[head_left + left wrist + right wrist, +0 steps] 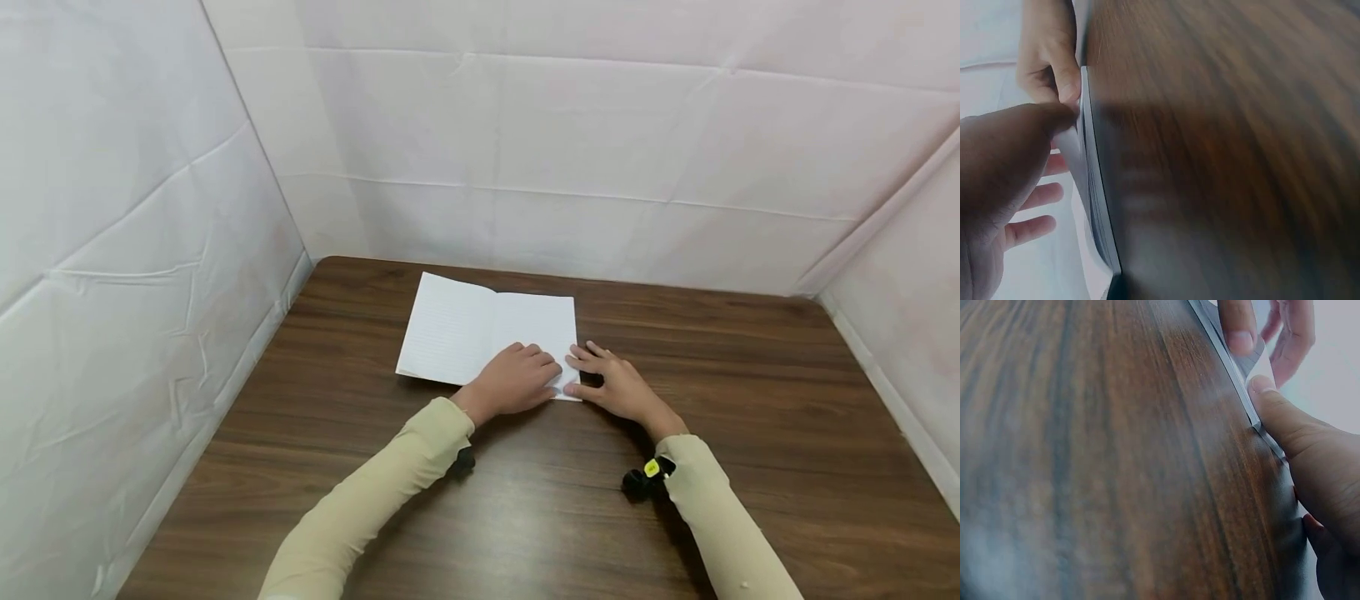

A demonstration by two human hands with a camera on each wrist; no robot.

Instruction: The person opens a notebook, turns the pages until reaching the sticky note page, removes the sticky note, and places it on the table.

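An open notebook (480, 329) with white lined pages lies on the brown wooden table (750, 400). My left hand (516, 380) rests on the right page near its lower right corner. In the left wrist view its thumb (1054, 119) sits at the page edge (1094, 187), where a sheet is slightly lifted. In the right wrist view the left hand's fingers (1239, 328) pinch the raised corner (1259, 361). My right hand (617, 385) lies flat beside that corner, and its thumb (1279, 419) touches the notebook's edge.
White fabric walls (570, 150) close in the table at the back and both sides. Bare wood stretches right of the notebook and toward the near edge. Small black wrist cameras (645, 479) sit on both sleeves.
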